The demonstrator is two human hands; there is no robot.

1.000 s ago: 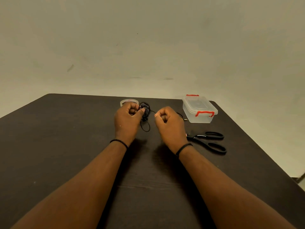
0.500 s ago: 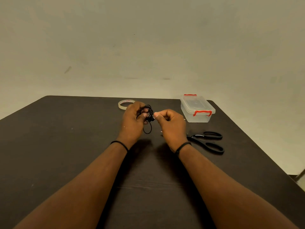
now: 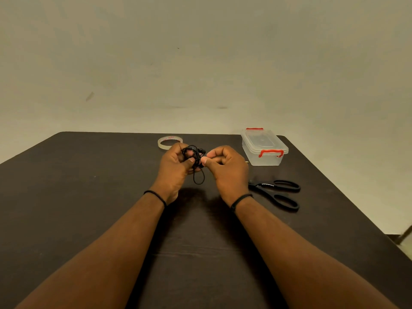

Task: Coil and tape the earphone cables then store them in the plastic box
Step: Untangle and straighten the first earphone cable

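We grip the coiled earphone cable in our left hand; our right hand pinches its end, bare counter left of it; tape roll lettering unreadable.

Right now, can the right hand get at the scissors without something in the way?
Probably yes. The scissors lie on bare table just right of the right hand, with nothing between. But that hand pinches the cable and must let go first.
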